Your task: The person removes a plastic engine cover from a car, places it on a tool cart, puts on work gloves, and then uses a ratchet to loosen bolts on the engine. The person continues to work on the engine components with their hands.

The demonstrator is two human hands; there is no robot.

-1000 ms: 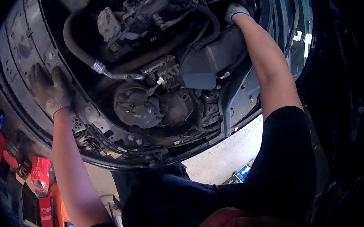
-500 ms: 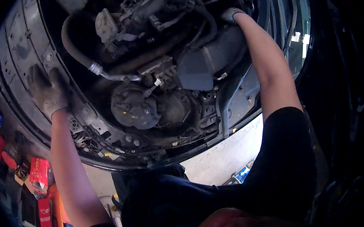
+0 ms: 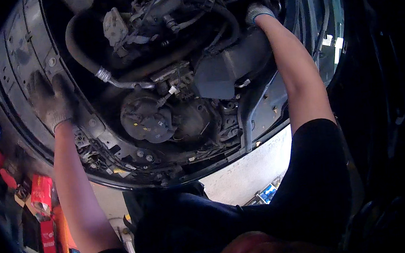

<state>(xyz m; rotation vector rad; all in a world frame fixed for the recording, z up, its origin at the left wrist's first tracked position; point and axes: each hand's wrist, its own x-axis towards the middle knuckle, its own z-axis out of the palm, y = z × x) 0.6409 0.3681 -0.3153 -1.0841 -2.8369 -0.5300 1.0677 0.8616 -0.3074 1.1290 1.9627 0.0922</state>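
Observation:
Below me lies a car's engine bay. My left hand (image 3: 52,101), in a dirty work glove, rests flat with fingers apart on the dark front crossmember (image 3: 20,51). At the far right, my right hand (image 3: 258,11), in a pale glove with a blue cuff edge, reaches down beside the engine. Its fingers are hidden among dark parts, so what they touch cannot be seen. Between the hands are a thick black hose (image 3: 77,46) with a metal clamp, a dark plastic box (image 3: 215,79), and the round back of a headlamp housing (image 3: 146,119).
The engine (image 3: 154,17) with its hoses fills the far middle. A fender edge (image 3: 254,117) runs along the near right side. Red boxes (image 3: 42,193) and an orange case (image 3: 65,235) stand on the floor at lower left. A blue package (image 3: 267,194) lies on the floor near my body.
The view has shifted slightly. My right hand has drawn back a little, showing more of its glove; my left hand stays on the crossmember.

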